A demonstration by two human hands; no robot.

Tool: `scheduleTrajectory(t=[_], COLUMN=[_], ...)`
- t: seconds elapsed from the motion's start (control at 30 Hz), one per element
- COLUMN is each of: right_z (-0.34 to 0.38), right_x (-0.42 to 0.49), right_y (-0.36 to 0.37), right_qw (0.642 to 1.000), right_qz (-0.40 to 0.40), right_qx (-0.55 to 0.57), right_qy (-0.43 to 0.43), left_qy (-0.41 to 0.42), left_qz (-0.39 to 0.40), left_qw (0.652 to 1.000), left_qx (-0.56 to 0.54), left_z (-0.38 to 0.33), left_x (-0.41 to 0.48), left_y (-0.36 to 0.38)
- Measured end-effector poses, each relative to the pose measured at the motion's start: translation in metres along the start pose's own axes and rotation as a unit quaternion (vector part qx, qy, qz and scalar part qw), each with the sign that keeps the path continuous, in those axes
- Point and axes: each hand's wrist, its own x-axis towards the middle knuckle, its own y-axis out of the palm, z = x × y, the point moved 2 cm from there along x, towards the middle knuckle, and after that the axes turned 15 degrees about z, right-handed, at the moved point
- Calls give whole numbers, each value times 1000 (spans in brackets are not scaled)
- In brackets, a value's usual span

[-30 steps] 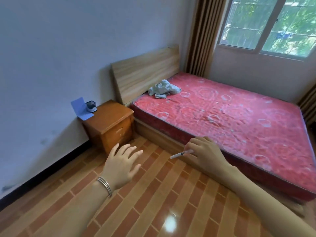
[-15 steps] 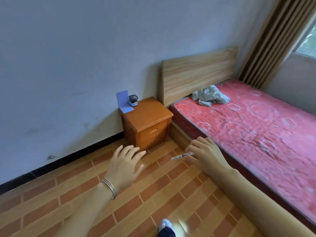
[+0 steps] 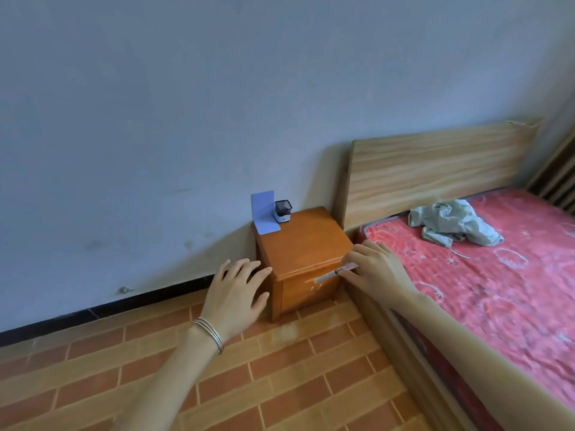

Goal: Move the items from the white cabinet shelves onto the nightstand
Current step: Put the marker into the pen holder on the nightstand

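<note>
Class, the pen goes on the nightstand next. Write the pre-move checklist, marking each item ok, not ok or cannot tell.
1. Right hand pinches the pen: ok.
2. Left hand free, fingers spread: ok.
3. Nightstand top has bare space: ok.
4. Pen cup upright beside the blue bookend: ok.
5. Pen above the top rather than short of it: cannot tell.

The right hand hides the rear of the blurred pen, the bed runs off the right edge, and the label on the pen holder is unreadably small.
</note>
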Motion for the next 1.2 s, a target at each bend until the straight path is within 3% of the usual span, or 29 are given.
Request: scheduleTrajectory(t=[0.23,0.73,1.2], right_z=[-47,-154,-252], right_x=[62,307,470], right_y=[41,88,214], right_qw=[997,997,985], right_qz=[67,68,131], right_qx=[29,28,106], right_qy=[-7,3,44], left_qy=[-12,9,-33], left_qz=[24,25,103], left_qw=[1000,999,993], left_qx=[-7,-19,-56], left_z=[14,137,201], left_x=[71,321,477], left_y=[27,39,124])
